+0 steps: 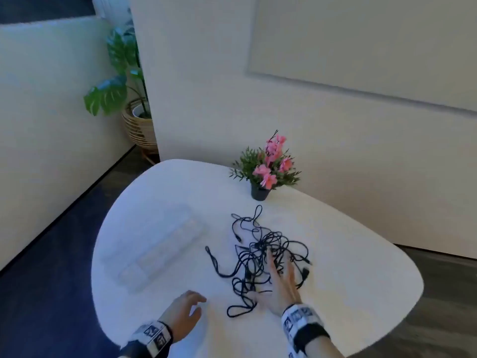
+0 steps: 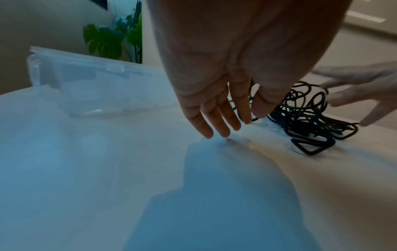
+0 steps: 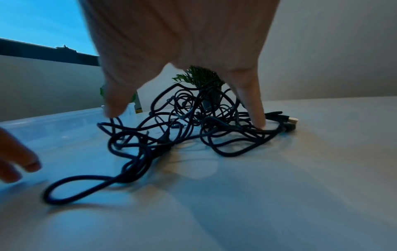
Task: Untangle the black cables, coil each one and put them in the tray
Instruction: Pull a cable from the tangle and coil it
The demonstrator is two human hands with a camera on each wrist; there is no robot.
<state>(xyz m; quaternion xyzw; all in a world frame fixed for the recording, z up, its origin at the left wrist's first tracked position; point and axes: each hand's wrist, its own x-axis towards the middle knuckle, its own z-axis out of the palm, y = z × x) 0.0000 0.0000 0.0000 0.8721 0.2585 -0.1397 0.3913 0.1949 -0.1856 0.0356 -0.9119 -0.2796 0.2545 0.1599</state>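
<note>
A tangle of black cables (image 1: 260, 257) lies in a loose heap on the white table (image 1: 348, 285), seen too in the left wrist view (image 2: 305, 115) and the right wrist view (image 3: 184, 129). My right hand (image 1: 280, 280) lies over the heap with fingers spread and straight, one fingertip (image 3: 259, 124) pressing down among the strands beside the plug ends (image 3: 290, 122). My left hand (image 1: 187, 310) hovers low over the table left of the heap, fingers (image 2: 217, 122) relaxed and holding nothing. A clear plastic tray (image 1: 160, 251) stands left of the cables.
A small black pot of pink flowers (image 1: 265, 171) stands at the table's far edge behind the cables. A big leafy plant in a basket (image 1: 134, 109) is on the floor beyond. The table's rounded near edge is close to both wrists.
</note>
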